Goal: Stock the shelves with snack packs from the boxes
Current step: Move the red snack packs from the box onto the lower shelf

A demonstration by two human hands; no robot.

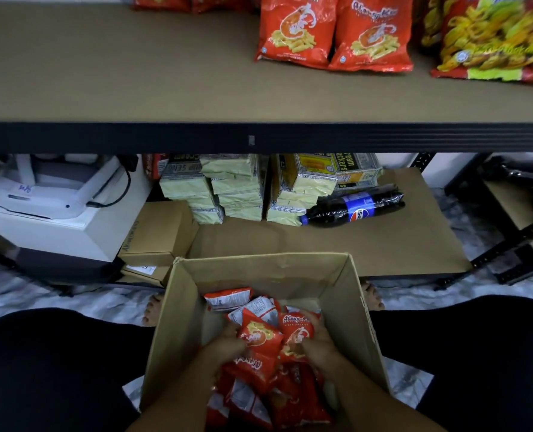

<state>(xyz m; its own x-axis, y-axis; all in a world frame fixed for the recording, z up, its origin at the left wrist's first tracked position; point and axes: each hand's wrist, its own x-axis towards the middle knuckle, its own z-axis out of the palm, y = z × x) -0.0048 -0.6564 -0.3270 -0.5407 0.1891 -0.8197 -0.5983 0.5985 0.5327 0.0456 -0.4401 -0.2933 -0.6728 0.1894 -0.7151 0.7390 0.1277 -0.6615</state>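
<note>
Low in the centre of the frame, both hands are down inside an open cardboard box (346,294). The left hand (227,341) has its fingers curled around the edge of a small red prawn-cracker pack (260,336), and the right hand (318,347) grips a second small red pack (296,330) just beside it; the two packs overlap between the hands. Under and around them lies a heap of more red snack packs (274,397), some face down with white backs showing, filling the lower part of the box.

The box stands on a marbled floor (415,378) between the person's dark-clad knees, with bare toes (152,310) showing at either side of it.

Across the upper part of the frame runs a brown shelf board (118,63) with a black front rail. On it, upper right, two large red prawn-cracker bags (333,32) stand side by side, and a yellow-and-red snack bag (493,39) lies at the far right.

Below the rail, on the low shelf, sit stacks of pale cream-cracker packets (237,188), a cola bottle (355,207) lying on its side, a closed brown carton (159,235), and a white appliance (53,198) at the left.
</note>
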